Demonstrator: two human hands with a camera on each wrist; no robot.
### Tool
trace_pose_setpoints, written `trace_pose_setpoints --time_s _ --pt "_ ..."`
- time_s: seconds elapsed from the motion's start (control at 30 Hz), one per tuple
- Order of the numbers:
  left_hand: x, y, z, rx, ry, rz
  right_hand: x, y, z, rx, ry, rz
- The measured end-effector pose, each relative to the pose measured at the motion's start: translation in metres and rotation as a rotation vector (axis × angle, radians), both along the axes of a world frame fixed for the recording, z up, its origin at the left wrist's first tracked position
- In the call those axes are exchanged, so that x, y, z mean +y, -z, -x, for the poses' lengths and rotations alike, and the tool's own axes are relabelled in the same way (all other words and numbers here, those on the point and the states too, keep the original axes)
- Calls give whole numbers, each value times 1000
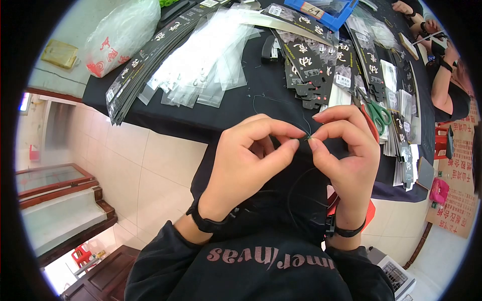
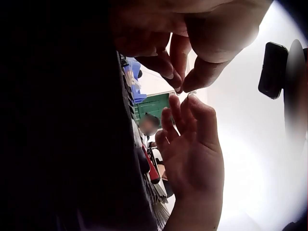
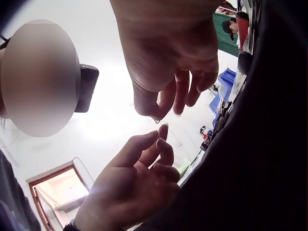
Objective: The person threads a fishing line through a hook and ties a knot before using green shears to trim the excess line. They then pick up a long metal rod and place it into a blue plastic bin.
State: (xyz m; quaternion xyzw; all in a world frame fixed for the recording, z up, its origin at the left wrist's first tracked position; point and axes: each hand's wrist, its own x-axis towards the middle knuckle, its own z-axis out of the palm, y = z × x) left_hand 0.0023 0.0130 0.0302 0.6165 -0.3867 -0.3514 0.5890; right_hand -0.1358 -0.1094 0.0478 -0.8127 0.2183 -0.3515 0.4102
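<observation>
Thumb and forefinger of my left hand (image 1: 246,155) pinch a thin dark line (image 1: 254,106) over the table's front edge. My right hand (image 1: 349,148) faces it, its thumb and forefinger pinching a tiny curved piece that looks like a fish hook (image 3: 157,121). The fingertips of both hands are almost together, and the piece is mostly hidden between them. From there the line loops loosely away over the black cloth. The other fingers of the left hand curl inward; those of the right are bent and spread.
The black tablecloth (image 1: 241,120) carries clear plastic sleeves (image 1: 201,60), printed black cards (image 1: 306,57), a black stapler (image 1: 270,49) and green-handled scissors (image 1: 379,114). A blue bin (image 1: 326,19) and a white plastic bag (image 1: 123,37) stand farther back. Another person's arm (image 1: 442,83) shows at right.
</observation>
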Motion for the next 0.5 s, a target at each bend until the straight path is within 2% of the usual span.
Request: trace_pose_setpoints --time_s 0.2,0.5 --pt "1 -6 -10 41 12 29 -1 -2 0 67 -49 15" --pt "-1 -12 -8 -31 57 -16 0 -1 0 79 -105 34"
